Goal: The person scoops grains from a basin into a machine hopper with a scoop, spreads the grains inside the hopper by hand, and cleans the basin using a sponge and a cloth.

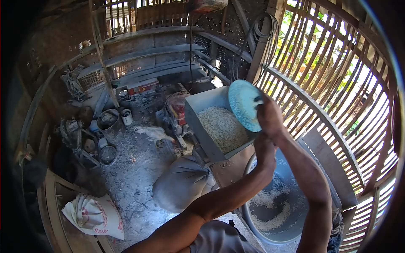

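My right hand (270, 113) is closed on the rim of a light blue plastic dish (244, 103). The dish is tilted on edge above a metal hopper (206, 96), and pale grain clings to its inner face. Inside the hopper lies a heap of whitish grain (221, 126) that looks like rice. My left hand (264, 145) is just below my right wrist, close to the dish's lower edge and the hopper's corner; its fingers are hidden. Beneath my forearms stands a large grey basin (278, 230) with scattered pale grain on its bottom.
A tied grey sack (177, 185) leans beside the hopper stand. A white printed sack (97, 217) stands at lower left. Buckets (110, 126) and machine parts (78, 130) are at left on the dusty floor. A slatted wall (333, 76) rises on the right.
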A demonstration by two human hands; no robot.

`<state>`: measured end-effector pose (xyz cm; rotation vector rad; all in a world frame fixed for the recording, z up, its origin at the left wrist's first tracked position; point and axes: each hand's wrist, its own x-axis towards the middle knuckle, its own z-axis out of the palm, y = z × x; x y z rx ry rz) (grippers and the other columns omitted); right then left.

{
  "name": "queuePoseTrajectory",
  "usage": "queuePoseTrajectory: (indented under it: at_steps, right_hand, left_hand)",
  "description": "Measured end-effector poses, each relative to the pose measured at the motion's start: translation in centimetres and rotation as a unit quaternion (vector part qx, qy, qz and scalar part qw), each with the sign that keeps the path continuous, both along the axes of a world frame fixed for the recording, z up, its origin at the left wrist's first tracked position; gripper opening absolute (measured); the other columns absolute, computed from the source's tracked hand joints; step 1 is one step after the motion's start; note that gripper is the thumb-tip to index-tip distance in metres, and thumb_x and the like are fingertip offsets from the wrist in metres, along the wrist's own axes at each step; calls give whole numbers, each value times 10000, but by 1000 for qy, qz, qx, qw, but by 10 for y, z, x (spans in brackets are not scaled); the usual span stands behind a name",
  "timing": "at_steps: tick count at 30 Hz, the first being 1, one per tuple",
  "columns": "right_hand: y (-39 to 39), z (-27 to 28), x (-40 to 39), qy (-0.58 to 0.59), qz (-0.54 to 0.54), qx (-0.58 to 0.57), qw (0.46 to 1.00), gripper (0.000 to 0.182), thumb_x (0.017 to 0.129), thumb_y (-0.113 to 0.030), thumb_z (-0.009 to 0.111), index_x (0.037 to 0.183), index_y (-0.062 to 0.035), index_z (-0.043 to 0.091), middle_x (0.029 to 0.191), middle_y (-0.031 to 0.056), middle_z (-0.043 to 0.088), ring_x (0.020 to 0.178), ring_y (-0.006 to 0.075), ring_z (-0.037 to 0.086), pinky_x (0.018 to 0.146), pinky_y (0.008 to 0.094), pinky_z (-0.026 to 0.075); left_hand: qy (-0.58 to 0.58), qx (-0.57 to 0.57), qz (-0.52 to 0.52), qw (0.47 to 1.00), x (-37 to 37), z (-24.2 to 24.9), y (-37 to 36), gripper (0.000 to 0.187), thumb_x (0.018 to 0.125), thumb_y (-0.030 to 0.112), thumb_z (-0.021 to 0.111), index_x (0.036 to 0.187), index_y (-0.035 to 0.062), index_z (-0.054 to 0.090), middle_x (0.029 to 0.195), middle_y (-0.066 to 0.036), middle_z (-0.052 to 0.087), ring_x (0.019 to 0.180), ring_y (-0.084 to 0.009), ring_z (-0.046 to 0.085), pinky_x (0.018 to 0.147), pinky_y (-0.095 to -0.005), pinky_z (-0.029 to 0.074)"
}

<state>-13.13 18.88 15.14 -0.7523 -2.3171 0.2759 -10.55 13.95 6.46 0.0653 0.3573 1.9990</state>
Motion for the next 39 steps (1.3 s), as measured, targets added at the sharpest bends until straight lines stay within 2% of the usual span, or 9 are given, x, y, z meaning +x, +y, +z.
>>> queuePoseTrajectory:
  at_steps: [3, 9, 11, 17, 30, 32, 33, 36, 39]
  right_hand:
    - [2, 17, 42, 89, 9, -127, 988, 508, 940, 37, 409, 1433, -43, 506, 1124, 186, 703, 781, 207, 732, 449, 312, 558]
    - [-59, 49, 176, 221, -30, -129, 966, 446, 983, -7, 378, 1408, 22, 509, 1188, 157, 671, 951, 206, 734, 505, 256, 556]
    - [-77, 20, 246, 70, -74, -83, 991, 426, 1011, -51, 372, 1400, 14, 534, 1202, 155, 683, 861, 172, 710, 568, 266, 541]
    - [-166, -123, 335, -368, -164, -170, 899, 595, 886, -27, 537, 1469, -137, 495, 992, 141, 669, 875, 315, 706, 677, 457, 570]
    - [-41, -153, 333, -255, -278, -36, 926, 542, 912, 5, 555, 1448, -25, 482, 1113, 200, 675, 930, 339, 708, 769, 445, 586]
    - [3, -196, 304, -289, -240, 24, 926, 444, 988, -23, 483, 1426, 45, 462, 1058, 185, 679, 857, 279, 709, 627, 389, 607]
    - [-8, -150, 258, -319, -210, -202, 902, 392, 1029, -43, 428, 1404, 65, 464, 1067, 183, 664, 848, 261, 687, 582, 349, 613]
    - [-34, -212, 201, -337, -39, 169, 925, 317, 997, -68, 501, 1282, 62, 553, 1008, 146, 639, 819, 220, 663, 637, 303, 591]
    - [-95, -182, 209, -377, 139, 135, 906, 510, 892, -141, 618, 1359, 43, 526, 1124, 147, 644, 940, 231, 668, 703, 349, 580]
  left_hand:
    - [120, -24, -64, 990, 13, 24, -32, 374, 1049, 164, 482, 1374, -19, 495, 1223, -189, 630, 1072, -255, 678, 921, -396, 587]
    - [597, 89, -199, 772, 16, 3, -86, 344, 1021, 238, 632, 1232, -32, 660, 1070, -132, 748, 942, -211, 735, 825, -338, 587]
    - [748, 108, -139, 640, 6, -14, -98, 168, 964, 156, 689, 1058, 31, 750, 1010, -132, 772, 886, -204, 758, 814, -330, 586]
    - [812, -80, -135, 562, -17, -24, -98, 115, 884, 201, 754, 928, 95, 762, 901, -64, 779, 848, -239, 762, 775, -367, 583]
    - [789, -32, -47, 611, 2, -44, -116, 226, 844, -67, 700, 1051, 22, 719, 1072, -98, 683, 841, -186, 705, 745, -304, 568]
    - [782, -32, -33, 621, 5, -44, -116, 256, 855, -81, 678, 1090, 15, 706, 1141, -119, 674, 889, -212, 706, 767, -314, 574]
    - [779, -34, -24, 625, 5, -48, -113, 266, 863, -73, 671, 1113, 13, 701, 1169, -127, 670, 916, -221, 706, 780, -316, 575]
    - [801, -38, 11, 598, 1, -50, -104, 281, 898, -57, 632, 1158, 26, 701, 1248, -123, 663, 996, -207, 701, 796, -314, 574]
    - [789, -57, -12, 612, -5, -52, -106, 254, 932, -6, 623, 1176, 1, 695, 1262, -154, 658, 1060, -278, 699, 832, -347, 593]
